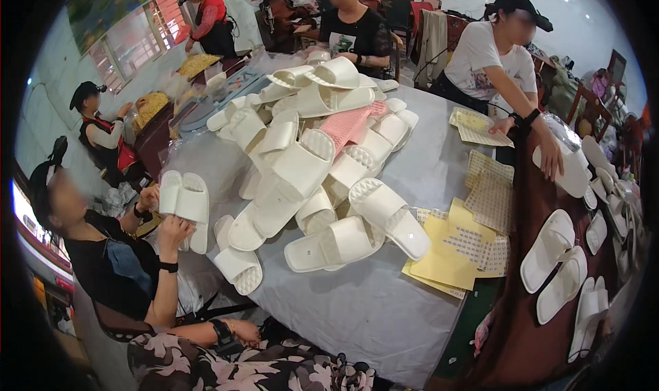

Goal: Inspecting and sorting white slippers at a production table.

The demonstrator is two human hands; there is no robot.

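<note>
My left hand (246, 332) rests low beside the near edge of the table, above my camouflage-patterned clothing (226, 365). A black band with a dark device (225, 336) is strapped round that wrist. The fingers are small and partly hidden, so their hold cannot be made out. My right hand is outside the view. Nearest to my left hand on the table is a white slipper (240, 271) at the pile's near left edge. The large heap of white slippers (295, 171) covers the table's middle, with a pink slipper (342, 127) among them.
Yellow and white sticker sheets (460, 243) lie on the grey table cover (343, 315). White slippers (556, 267) line the dark red surface at right. A co-worker's hands (175, 230) at left hold a slipper pair; another co-worker's hand (549, 154) touches a slipper at right.
</note>
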